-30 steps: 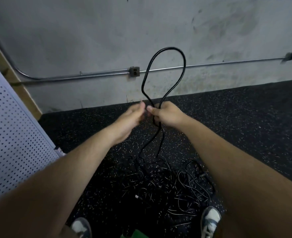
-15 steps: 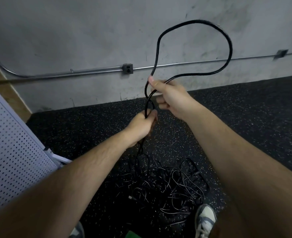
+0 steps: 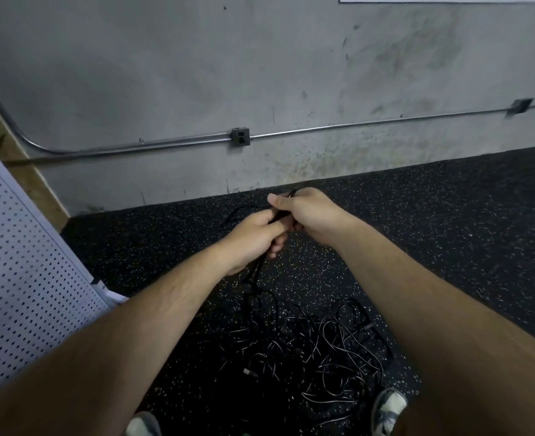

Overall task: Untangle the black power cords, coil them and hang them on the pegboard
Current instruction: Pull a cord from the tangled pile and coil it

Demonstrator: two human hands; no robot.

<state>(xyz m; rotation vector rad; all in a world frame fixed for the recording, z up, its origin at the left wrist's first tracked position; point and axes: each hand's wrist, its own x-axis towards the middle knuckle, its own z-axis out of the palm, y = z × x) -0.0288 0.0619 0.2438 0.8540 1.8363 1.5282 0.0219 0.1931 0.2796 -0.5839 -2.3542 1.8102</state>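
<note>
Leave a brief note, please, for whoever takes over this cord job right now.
Left hand: grips a black cord.
Right hand: close beside it, grips the same cord, thumb on top.
The cord runs down into the tangled pile on the floor.
Pegboard at left: no cord on its visible part.
Done: one cord picked up. Left: free it, coil, hang, then the rest.

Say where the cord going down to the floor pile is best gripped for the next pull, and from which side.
Probably the cord just below the left hand, where it hangs as a free stretch above the pile. Come from above with the right hand: lower down the loops overlap, and a grip there would likely catch several.
</note>
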